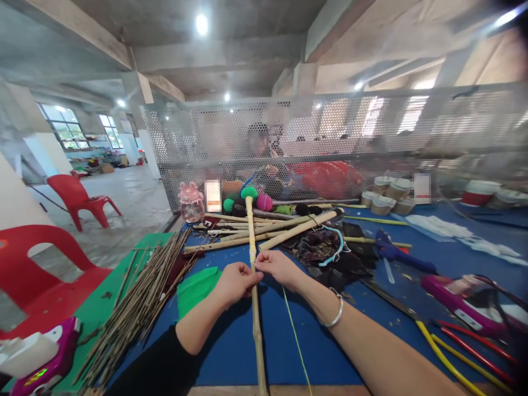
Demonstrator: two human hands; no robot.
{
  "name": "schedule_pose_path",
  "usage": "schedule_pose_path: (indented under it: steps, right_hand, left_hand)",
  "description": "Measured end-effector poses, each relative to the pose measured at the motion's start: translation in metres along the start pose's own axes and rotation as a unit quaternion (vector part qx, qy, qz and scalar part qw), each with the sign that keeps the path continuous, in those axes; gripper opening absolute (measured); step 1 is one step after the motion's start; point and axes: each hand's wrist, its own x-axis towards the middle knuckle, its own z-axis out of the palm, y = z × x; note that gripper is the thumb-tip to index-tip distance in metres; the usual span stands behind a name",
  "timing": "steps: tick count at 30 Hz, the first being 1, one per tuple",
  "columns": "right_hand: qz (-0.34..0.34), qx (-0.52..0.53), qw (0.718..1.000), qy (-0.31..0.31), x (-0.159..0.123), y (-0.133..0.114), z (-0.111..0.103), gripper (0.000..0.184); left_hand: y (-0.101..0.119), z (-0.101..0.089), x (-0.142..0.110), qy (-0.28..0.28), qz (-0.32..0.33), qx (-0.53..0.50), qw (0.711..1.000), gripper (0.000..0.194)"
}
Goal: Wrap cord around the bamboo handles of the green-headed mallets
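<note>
My left hand is closed around a long bamboo stick that runs from the table's near edge away from me. A green ball caps its far end. My right hand pinches at the same spot on the stick, fingertips meeting those of the left. A thin yellow-green string trails from the right hand toward the near edge. A silver bangle sits on my right wrist.
On the blue table: a bundle of thin sticks at left, thicker bamboo poles, coloured balls, dark fabric, a glue gun, yellow and red rods. Red chairs stand at left. A person sits behind the mesh screen.
</note>
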Motion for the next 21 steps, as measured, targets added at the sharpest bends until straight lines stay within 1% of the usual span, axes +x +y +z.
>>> schedule_pose_path:
  steps: [1,3,5,7,9,11,13,14,15,17,19,21]
  right_hand:
    - [-0.001,0.004,1.000,-0.002,0.001,-0.001,0.000,0.012]
    - [0.018,0.011,1.000,0.005,0.002,-0.002,-0.001,0.013]
    - [0.059,0.022,0.998,0.012,0.004,-0.005,-0.002,0.015]
    - [0.104,0.049,0.993,0.000,0.005,-0.009,-0.003,0.017]
    - [0.143,0.098,0.984,-0.035,0.005,-0.011,-0.004,0.020]
    - [0.174,0.153,0.968,-0.093,0.004,-0.011,-0.003,0.021]
    - [0.184,0.189,0.954,-0.142,0.004,-0.009,-0.003,0.022]
    - [0.180,0.196,0.952,-0.153,0.004,-0.007,-0.002,0.022]
    - [0.172,0.199,0.952,-0.155,0.004,-0.005,0.000,0.022]
    - [0.159,0.190,0.960,-0.132,0.005,-0.002,0.004,0.023]
    - [0.160,0.169,0.967,-0.103,0.005,-0.001,0.010,0.026]
    - [0.171,0.150,0.970,-0.081,0.005,0.000,0.015,0.028]
  left_hand:
    - [0.001,0.000,-0.001,0.006,0.001,-0.004,1.000,0.040]
    - [0.002,-0.001,-0.002,0.008,0.001,-0.024,1.000,0.040]
    - [0.003,-0.003,-0.004,-0.003,-0.002,-0.054,0.999,0.039]
    - [0.005,-0.004,-0.005,-0.017,-0.011,-0.085,0.996,0.039]
    - [0.006,-0.005,-0.006,-0.033,-0.029,-0.117,0.992,0.038]
    - [0.007,-0.006,-0.007,-0.061,-0.053,-0.151,0.985,0.036]
    - [0.008,-0.008,-0.008,-0.093,-0.075,-0.182,0.976,0.035]
    - [0.009,-0.009,-0.008,-0.107,-0.085,-0.193,0.972,0.034]
    - [0.009,-0.010,-0.009,-0.115,-0.096,-0.196,0.969,0.034]
    - [0.009,-0.011,-0.009,-0.115,-0.112,-0.173,0.972,0.035]
    - [0.007,-0.012,-0.009,-0.097,-0.113,-0.118,0.982,0.037]
    - [0.005,-0.013,-0.007,-0.073,-0.095,-0.068,0.990,0.038]
